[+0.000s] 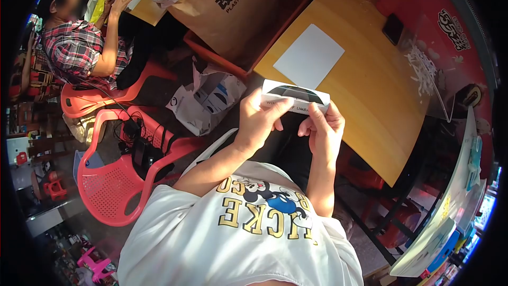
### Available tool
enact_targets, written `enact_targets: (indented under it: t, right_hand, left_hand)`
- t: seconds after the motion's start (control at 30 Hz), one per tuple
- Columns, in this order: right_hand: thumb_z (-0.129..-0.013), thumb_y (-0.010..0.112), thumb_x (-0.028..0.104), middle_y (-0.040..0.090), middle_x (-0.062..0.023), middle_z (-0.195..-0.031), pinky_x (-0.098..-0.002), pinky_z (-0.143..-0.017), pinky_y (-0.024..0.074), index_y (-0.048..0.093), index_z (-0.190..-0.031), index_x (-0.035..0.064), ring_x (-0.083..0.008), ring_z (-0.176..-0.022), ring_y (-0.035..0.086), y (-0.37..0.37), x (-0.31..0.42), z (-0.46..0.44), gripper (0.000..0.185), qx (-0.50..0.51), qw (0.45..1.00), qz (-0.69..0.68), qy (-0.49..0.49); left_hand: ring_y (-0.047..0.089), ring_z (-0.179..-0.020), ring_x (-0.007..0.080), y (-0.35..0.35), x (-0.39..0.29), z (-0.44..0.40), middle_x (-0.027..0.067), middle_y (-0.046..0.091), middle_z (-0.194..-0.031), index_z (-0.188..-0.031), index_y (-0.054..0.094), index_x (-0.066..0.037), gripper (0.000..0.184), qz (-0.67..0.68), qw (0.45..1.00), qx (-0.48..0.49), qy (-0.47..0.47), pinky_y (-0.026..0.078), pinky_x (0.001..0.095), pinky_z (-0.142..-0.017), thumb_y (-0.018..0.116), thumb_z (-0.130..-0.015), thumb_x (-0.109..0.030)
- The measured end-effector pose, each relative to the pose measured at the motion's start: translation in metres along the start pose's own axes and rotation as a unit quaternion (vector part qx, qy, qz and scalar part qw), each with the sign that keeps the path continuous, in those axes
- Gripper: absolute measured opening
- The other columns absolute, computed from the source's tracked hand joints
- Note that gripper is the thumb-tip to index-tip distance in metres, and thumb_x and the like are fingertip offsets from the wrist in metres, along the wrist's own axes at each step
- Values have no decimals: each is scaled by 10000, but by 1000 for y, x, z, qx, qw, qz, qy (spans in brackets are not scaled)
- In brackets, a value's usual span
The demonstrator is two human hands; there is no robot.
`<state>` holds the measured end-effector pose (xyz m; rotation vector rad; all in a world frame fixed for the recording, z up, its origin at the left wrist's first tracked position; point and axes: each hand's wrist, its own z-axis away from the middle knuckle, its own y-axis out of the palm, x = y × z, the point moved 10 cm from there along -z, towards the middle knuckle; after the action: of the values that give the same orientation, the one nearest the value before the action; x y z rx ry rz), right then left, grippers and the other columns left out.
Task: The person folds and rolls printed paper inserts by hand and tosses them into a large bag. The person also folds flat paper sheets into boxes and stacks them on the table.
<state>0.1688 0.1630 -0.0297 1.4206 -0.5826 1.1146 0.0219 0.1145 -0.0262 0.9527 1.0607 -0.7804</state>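
A small white box (295, 93) with a dark printed picture and lettering on its side is held up level in front of my body. My left hand (260, 118) grips its left end, thumb across the lettered face. At the right end, my right hand (324, 127) pinches the box between thumb and fingers. Just beyond the box, a white sheet or flat stack (309, 56) lies on the wooden table (381, 100). The fingers behind the box are partly hidden.
A large paper sack (227, 10) stands in a red bin. An open white bag (206, 98) rests on the floor beside a red chair (114, 185). Another person (79, 50) sits at upper left. A dark phone (392, 29) and white paper strips (422, 74) lie at right.
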Motion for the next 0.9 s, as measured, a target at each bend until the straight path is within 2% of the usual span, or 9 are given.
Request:
enact_targets:
  t: [0.07, 0.17, 0.27, 0.37, 0.5, 0.63, 0.73, 0.77, 0.9]
  right_hand:
    - [-897, 592, 117, 645, -77, -734, -201, -380, 407, 613, -958, -3, -131, -427, 564, -2, -5, -2, 136, -1, 999, -34, 10]
    - [-926, 555, 186, 636, -91, -738, -219, -361, 402, 609, -957, -8, -149, -409, 549, -6, -12, -6, 204, 4, 997, -55, 49]
    - [-935, 542, 248, 559, -53, -624, -220, -346, 368, 586, -983, -28, -120, -367, 476, -7, -14, -4, 284, -2, 996, 11, 92]
    - [-899, 601, 242, 490, -5, -510, -203, -343, 294, 627, -895, -23, -83, -364, 443, -8, -6, 1, 266, 2, 976, 181, 119]
    - [-805, 720, 145, 424, 45, -502, -207, -411, 238, 626, -678, 45, -40, -431, 367, -12, -13, -3, 187, 55, 951, 303, 3]
    - [-840, 660, 125, 527, -29, -627, -260, -550, 354, 609, -684, -13, -116, -558, 481, 28, -19, 7, 215, 195, 943, 270, 8]
    - [-915, 524, 126, 664, -143, -861, -266, -659, 476, 638, -919, -41, -181, -702, 623, 30, -29, 7, 202, 126, 984, 67, 107]
    - [-935, 496, 142, 673, -168, -937, -267, -678, 486, 632, -1002, -33, -191, -743, 641, 17, -24, 1, 231, 117, 990, 47, 68]
    - [-943, 514, 182, 687, -113, -892, -224, -666, 452, 645, -1021, -5, -124, -707, 605, -11, -7, -5, 242, 25, 992, 124, 8]
  left_hand:
    - [553, -452, 92, -4, -1, -3, 60, 627, -719, -881, 593, -3, 188, 11, 1000, 6, 5, 360, 189, -379, 607, -885, -190]
    - [606, -495, 181, -10, 11, -6, 119, 632, -828, -968, 567, 27, 266, 70, 995, 60, -41, 393, 208, -387, 452, -965, -213]
    - [631, -523, 210, -14, 17, -6, 117, 635, -833, -961, 568, 22, 267, 132, 985, 66, -89, 432, 218, -395, 451, -955, -219]
    - [657, -593, 202, -33, 26, -9, 88, 638, -817, -885, 620, 14, 186, 106, 981, 66, -146, 460, 212, -417, 570, -890, -165]
    - [630, -647, 138, -66, 11, -6, 74, 630, -758, -872, 654, 34, 167, -30, 992, 93, -74, 502, 230, -575, 642, -852, -132]
    - [656, -680, 176, -93, -1, 0, 110, 641, -761, -847, 645, 49, 144, -28, 989, 123, -74, 540, 272, -607, 631, -852, -94]
    - [661, -682, 198, -118, -54, -8, 136, 643, -751, -837, 627, 58, 130, -105, 991, 83, 1, 545, 289, -597, 619, -846, -71]
    - [654, -659, 191, -144, -75, -22, 137, 643, -740, -830, 614, 48, 120, -69, 994, 47, 76, 542, 292, -588, 600, -855, -69]
    - [625, -627, 148, -234, -210, -65, 94, 644, -720, -877, 633, 38, 123, -135, 901, -184, 369, 513, 261, -601, 588, -868, -76]
